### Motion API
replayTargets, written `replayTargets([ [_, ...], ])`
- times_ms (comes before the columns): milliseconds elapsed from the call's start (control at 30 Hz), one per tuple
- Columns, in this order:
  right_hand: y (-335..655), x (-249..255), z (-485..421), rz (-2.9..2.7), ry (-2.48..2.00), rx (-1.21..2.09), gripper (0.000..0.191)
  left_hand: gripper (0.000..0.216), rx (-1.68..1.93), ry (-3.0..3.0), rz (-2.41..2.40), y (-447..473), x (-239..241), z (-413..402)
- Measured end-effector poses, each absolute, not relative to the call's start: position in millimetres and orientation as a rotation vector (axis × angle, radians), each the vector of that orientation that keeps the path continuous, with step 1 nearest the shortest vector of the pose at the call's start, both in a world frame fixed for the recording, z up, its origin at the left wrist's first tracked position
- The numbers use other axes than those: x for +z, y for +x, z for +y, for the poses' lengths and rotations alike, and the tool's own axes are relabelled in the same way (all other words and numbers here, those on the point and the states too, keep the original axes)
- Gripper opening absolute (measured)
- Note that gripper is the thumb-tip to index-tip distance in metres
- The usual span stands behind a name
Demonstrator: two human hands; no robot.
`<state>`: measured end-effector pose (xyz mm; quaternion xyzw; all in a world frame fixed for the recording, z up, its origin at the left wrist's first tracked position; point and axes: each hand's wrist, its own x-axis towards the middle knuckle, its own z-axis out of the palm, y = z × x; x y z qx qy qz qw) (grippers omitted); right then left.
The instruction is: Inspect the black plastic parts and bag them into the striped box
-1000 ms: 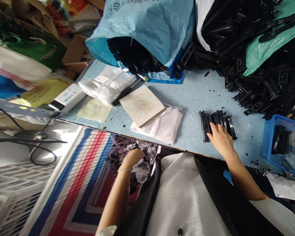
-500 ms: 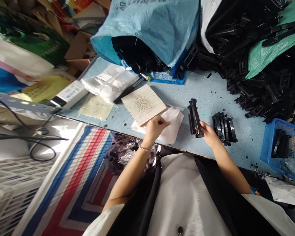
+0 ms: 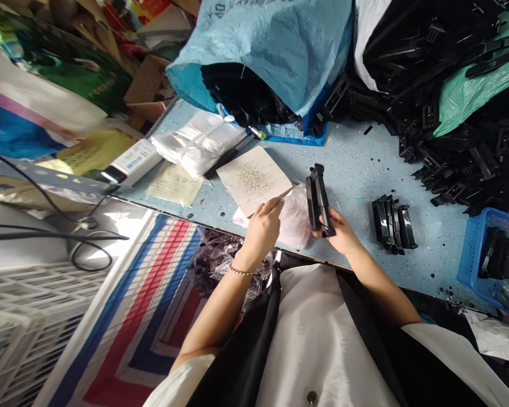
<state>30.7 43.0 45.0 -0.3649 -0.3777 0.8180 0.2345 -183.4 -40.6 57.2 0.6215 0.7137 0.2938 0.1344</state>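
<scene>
My left hand (image 3: 263, 230) is closed, its fingertips together at the top edge of a clear plastic bag (image 3: 296, 221), beside the square board. The fingers partly hide where they grip the bag. My right hand (image 3: 340, 230) grips a pair of long black plastic parts (image 3: 319, 198) by their lower end, holding them upright against the bag's right side. To the right, a small row of similar black parts (image 3: 393, 224) lies on the table. The square board (image 3: 254, 180) carries a patch of small pale grains and lies partly over the bags.
A blue sack (image 3: 271, 45) with black parts at its mouth stands at the back. A large heap of black parts (image 3: 462, 152) covers the right rear. The blue basket (image 3: 464, 265) holds a few more. Packed clear bags (image 3: 199, 141) and a white box (image 3: 138, 161) lie left.
My right hand has carried the black parts left, up to the bag. My left hand has shifted slightly, its fingers now further forward at the bag's edge. The view has turned slightly.
</scene>
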Motion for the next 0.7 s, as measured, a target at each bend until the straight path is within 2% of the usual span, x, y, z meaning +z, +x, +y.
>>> replayTargets([
  [167, 72, 37, 19, -0.680, -0.977, 2.740, 0.035, 0.052, 0.965, 1.746, 1.913, -174, 71, -46],
  [233, 68, 32, 15, -0.655, -1.018, 2.773, 0.036, 0.055, 1.007, 1.797, 1.780, -160, 78, -56],
  [367, 44, 33, 14, -1.088, -1.181, 2.351, 0.025, 0.062, 1.013, 1.941, 1.472, -123, 85, -76],
  [467, 39, 52, 8, -1.483, -1.208, 1.965, 0.017, 0.054, 1.007, 1.996, 1.510, -107, 91, -83],
  [533, 48, 70, 4, -1.759, -1.074, 1.849, 0.026, 0.041, 1.032, 1.969, 1.592, -113, 104, -93],
  [600, 64, 87, 5, -1.971, -0.887, 1.906, 0.036, 0.032, 0.993, 1.878, 1.671, -136, 123, -113],
  [667, 86, 100, 15, -2.073, -0.846, 1.912, 0.039, 0.030, 0.818, 1.776, 1.708, -172, 137, -141],
  [700, 98, 104, 23, -2.120, -0.946, 1.800, 0.040, 0.030, 0.695, 1.749, 1.684, -191, 137, -154],
])
